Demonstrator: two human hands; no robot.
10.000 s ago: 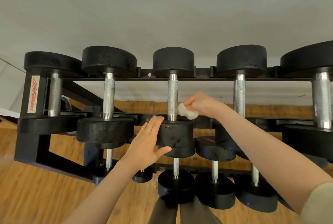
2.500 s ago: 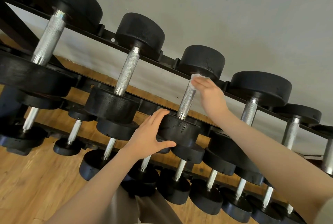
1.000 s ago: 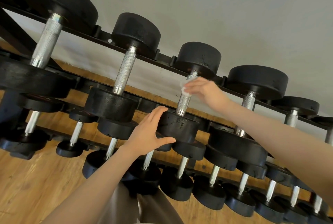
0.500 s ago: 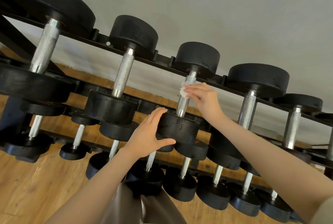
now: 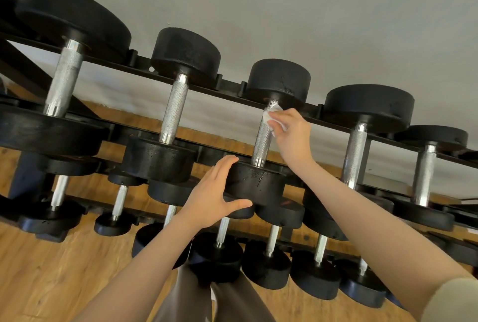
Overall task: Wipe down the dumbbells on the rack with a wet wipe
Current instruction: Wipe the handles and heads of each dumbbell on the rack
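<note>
While my left hand (image 5: 214, 197) lies flat with straight fingers against the near head of the dumbbell (image 5: 261, 140), thumb spread beneath it, my right hand (image 5: 291, 131) pinches the wet wipe (image 5: 273, 117) against the far end of the knurled handle. That dumbbell sits on the top tier of the rack (image 5: 227, 91), its long axis running away from me, tilted slightly rightward, far head toward the wall (image 5: 284, 6).

Wooden floor (image 5: 51, 283) below; grey wall (image 5: 310, 11) behind.
</note>
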